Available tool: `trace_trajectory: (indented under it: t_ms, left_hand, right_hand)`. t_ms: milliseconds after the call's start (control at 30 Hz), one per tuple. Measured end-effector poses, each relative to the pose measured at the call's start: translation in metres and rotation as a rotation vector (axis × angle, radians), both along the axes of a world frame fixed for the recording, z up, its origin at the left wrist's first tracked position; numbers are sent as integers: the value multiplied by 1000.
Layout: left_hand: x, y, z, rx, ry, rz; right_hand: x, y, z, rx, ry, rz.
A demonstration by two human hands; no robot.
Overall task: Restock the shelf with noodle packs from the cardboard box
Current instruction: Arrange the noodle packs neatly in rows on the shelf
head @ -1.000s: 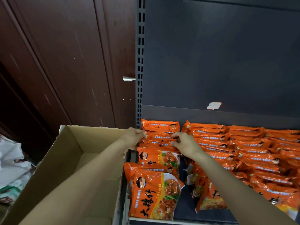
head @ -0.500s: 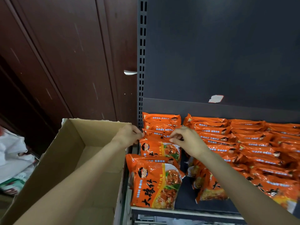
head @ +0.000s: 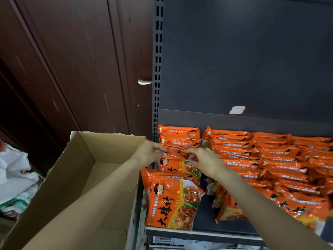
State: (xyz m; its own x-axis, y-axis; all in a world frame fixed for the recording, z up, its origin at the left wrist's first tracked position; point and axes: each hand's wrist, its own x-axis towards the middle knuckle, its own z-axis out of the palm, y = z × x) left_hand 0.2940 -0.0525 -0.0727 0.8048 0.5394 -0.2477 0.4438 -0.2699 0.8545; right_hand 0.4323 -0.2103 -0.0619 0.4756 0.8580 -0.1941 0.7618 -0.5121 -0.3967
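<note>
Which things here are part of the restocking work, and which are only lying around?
Part of the job:
- cardboard box
- shelf
- noodle packs
- pack that left hand and right hand both pinch

Just lying about:
- white bags
- wooden door with handle

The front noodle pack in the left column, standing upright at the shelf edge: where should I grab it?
Take the front noodle pack by its top sealed edge, coming from above. It stands upright facing out, its top edge exposed, while the shelf blocks the bottom and another pack sits close behind.
</note>
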Motion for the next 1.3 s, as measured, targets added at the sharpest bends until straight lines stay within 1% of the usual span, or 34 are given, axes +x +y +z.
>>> trace_trajectory:
  t_ms: [100,167,233,333,433,567,633,700,733,800,900,1000,1067,1167,1233,1267,1300]
  left_hand:
    - [-4,0,5,-84,-5,-64]
    - [-8,2,4,-124,49,-99]
    - [-10,2,0,-68,63,-73]
    - [-11,-2,-2,52,-8,1]
    - [-10,-9,4,140,-43,19]
    - [-9,-19,10,255,-127,38]
    - [-7,-22,13,275,-178,13]
    - [-4,-26,17,299,-192,10]
    - [-3,-29,18,310,-189,30]
    - [-2,-35,19,284,-143,61]
    - [-6,-40,13,296,47,13]
    - [-10,-40,6,313,79,48]
    - [-8,-41,5,338,67,56]
    - [-5,-40,10,408,16,19]
    - [-2,-35,12,481,17,-54]
    - [0,-33,13,512,37,-100]
    - [1,-31,13,535,62,-149]
  right_hand:
    - [-1,3,-4,32,-109,-51]
    - [-3,2,-4,67,-111,-90]
    - [-5,0,-4,106,-95,-112]
    - [-4,-2,-2,149,-37,-110]
    - [-2,-5,3,133,52,-92]
    - [0,-10,9,100,80,-22]
    - [-1,-12,13,146,21,0]
    - [-4,-15,16,173,-104,5]
    - [-5,-16,16,194,-138,-8]
    - [-4,-19,16,208,-139,-56]
    - [0,-26,12,289,-64,-112]
    - [0,-30,7,359,14,-149]
    - [-2,-33,2,334,20,-152]
    - [-4,-36,-2,161,-6,-120]
    - [-5,-36,-5,50,-30,-124]
    - [-8,-34,-5,48,-26,-132]
    - [-12,-33,-3,97,1,-138]
